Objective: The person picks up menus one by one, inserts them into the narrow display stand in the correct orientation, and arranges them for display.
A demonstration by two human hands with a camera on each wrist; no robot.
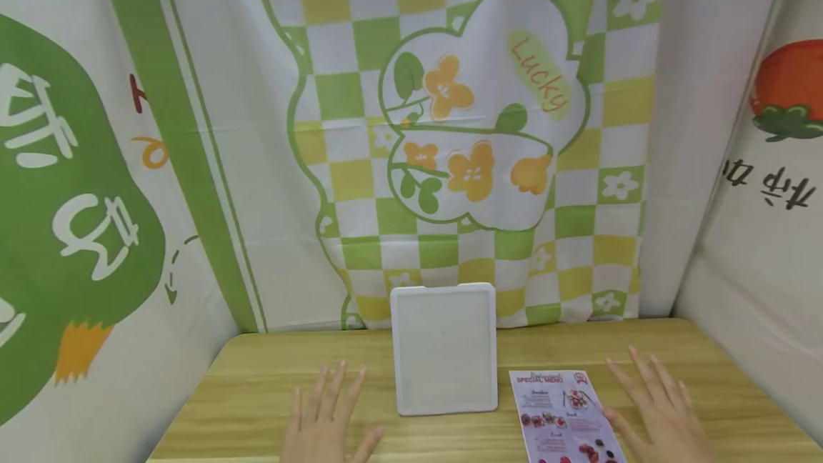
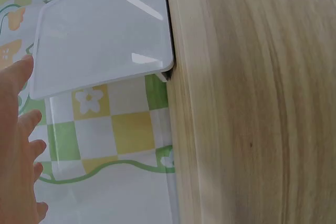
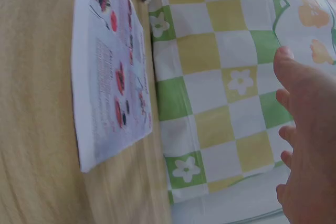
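Note:
A white framed board point(image 1: 445, 350) stands upright near the back of the table, between the two hands. To its left is my left hand point(image 1: 326, 420), fingers spread and straight, holding nothing. My right hand point(image 1: 669, 413) is likewise spread beside the right edge of a printed menu sheet point(image 1: 562, 420), its thumb near that edge. The sheet reads "SPECIAL MENU" and carries small food pictures. In the left wrist view the board point(image 2: 105, 30) shows glossy reflections, and the left fingers are apart from it. The right wrist view shows the menu point(image 3: 113, 77) lying on the wood.
The wooden table point(image 1: 257, 391) ends against a hanging cloth point(image 1: 360, 184) with green and yellow checks, flowers and the word "Lucky". Printed cloths also close off the left side point(image 1: 71, 184) and the right side point(image 1: 765, 256).

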